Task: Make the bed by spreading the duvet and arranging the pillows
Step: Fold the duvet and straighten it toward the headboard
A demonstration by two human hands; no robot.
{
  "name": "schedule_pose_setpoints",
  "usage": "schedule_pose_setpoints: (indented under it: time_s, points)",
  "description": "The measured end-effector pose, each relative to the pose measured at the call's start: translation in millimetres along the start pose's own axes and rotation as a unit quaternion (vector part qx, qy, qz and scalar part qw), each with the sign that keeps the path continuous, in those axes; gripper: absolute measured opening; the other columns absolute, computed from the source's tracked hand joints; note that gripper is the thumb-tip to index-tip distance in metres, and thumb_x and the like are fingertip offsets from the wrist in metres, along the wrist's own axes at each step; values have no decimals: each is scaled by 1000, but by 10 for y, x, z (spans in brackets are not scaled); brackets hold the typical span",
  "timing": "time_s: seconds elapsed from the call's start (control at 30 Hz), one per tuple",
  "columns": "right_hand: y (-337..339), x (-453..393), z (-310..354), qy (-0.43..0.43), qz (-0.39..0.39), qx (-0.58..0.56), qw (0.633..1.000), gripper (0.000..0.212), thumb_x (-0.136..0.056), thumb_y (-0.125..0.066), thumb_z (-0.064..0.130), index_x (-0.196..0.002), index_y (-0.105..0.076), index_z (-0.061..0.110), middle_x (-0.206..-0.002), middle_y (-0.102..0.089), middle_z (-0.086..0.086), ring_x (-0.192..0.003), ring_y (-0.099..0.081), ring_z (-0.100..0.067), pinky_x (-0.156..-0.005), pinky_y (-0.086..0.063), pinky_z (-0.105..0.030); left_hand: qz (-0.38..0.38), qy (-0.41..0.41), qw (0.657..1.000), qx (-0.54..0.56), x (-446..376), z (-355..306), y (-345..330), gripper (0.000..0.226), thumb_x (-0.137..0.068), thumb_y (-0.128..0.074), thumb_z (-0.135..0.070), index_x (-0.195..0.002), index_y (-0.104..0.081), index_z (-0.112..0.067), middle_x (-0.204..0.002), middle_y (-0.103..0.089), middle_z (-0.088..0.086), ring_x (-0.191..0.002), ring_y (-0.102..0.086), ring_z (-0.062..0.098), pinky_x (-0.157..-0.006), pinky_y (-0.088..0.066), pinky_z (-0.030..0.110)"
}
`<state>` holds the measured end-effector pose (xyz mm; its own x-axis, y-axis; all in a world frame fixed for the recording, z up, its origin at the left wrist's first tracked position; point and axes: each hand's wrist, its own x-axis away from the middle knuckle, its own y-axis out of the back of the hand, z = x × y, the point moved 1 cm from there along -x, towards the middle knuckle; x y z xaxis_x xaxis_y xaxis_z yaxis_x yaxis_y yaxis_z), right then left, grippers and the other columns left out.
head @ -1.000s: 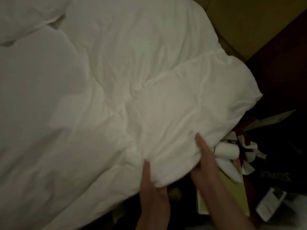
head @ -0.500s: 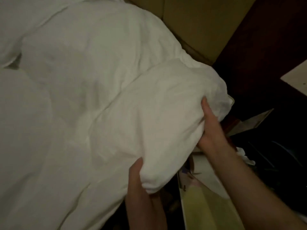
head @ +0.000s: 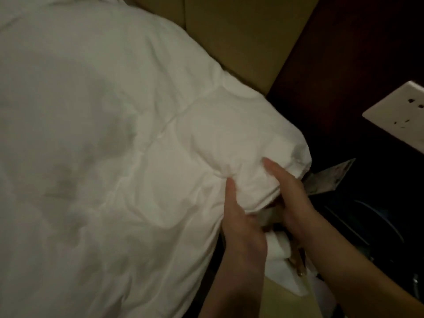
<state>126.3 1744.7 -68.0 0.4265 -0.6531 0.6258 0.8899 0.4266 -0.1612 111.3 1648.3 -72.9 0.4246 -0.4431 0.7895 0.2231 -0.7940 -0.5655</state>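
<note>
At duvet (head: 119, 138) corner, both hands, left (head: 241, 228) and right (head: 291, 193), grip.

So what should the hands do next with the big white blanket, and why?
Probably pull the corner out toward the bed's edge and lay it flat. Both the left hand and right hand grip the duvet at its bunched, puffy corner, and the fabric there is creased, not spread.
</note>
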Motion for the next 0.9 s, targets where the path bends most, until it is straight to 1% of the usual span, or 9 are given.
schedule_pose_setpoints:
  time_s: [0.13,0.23,0.33,0.47,0.57,0.63,0.7,0.77,0.9]
  points:
    - [-183,-77,542,46,-24,-68,996,64,-83,-74,44,-138,-54,18,-123,-69,-2,-107,-68,-18,-83,-57,-31,1,-19,999,45,267,-249,164,26,-101,-55,-29,-121,-69,-22,-106,-76,0,-94,-73,10,-86,-60,31]
    - [-187,-71,684,158,-62,-20,985,33,-89,-72,27,-120,-62,25,-116,-72,8,-106,-68,-10,-91,-56,-28,-6,-31,997,-65,344,-552,42,30,-95,-56,-40,-106,-71,-18,-100,-77,6,-86,-75,17,-72,-60,31]
    - [-46,-220,429,88,-122,42,988,48,-95,-66,27,-139,-51,18,-136,-60,-5,-116,-60,-18,-105,-47,-40,-32,57,994,-83,170,-391,73,29,-95,-62,-40,-107,-70,-15,-89,-78,6,-75,-75,21,-58,-59,29]
    - [80,-327,478,89,-164,77,979,64,-99,-58,36,-152,-29,17,-130,-53,-2,-112,-50,-17,-104,-44,-35,-25,100,991,-84,-88,-228,58,56,-92,-67,-42,-135,-57,-8,-120,-70,12,-109,-69,26,-88,-58,37]
    - [147,-331,564,140,-154,105,972,55,-100,-55,34,-148,-31,20,-100,-51,16,-106,-51,-11,-96,-42,-27,-4,183,979,-87,-149,-99,69,46,-95,-57,-45,-118,-65,-5,-113,-72,16,-101,-68,28,-88,-54,36]
    - [187,-272,580,158,-173,110,966,40,-99,-57,35,-136,-47,26,-111,-61,9,-105,-58,-9,-98,-46,-30,-1,221,957,-190,-48,-77,-60,49,-95,-56,-47,-101,-68,0,-98,-75,18,-86,-72,26,-78,-57,33]
    - [251,-212,570,152,-175,69,970,36,-98,-61,34,-131,-58,23,-123,-66,1,-111,-63,-15,-103,-49,-40,-5,128,936,-328,41,-173,-201,39,-97,-59,-35,-83,-72,-1,-78,-76,14,-66,-72,19,-65,-59,31]
    - [321,-148,567,130,-149,11,980,38,-96,-63,29,-133,-58,23,-124,-68,-1,-113,-65,-19,-102,-50,-44,-6,-100,886,-453,54,-327,-338,20,-94,-66,-22,-79,-74,-12,-76,-76,2,-69,-71,13,-76,-60,35]
    - [371,-211,660,54,-115,-51,991,37,-98,-57,15,-135,-56,11,-123,-64,-10,-112,-62,-27,-103,-45,-47,185,-406,649,-616,-236,-708,-1129,25,-93,-68,-31,-118,-64,-30,-116,-64,-21,-106,-58,-5,-92,-45,12]
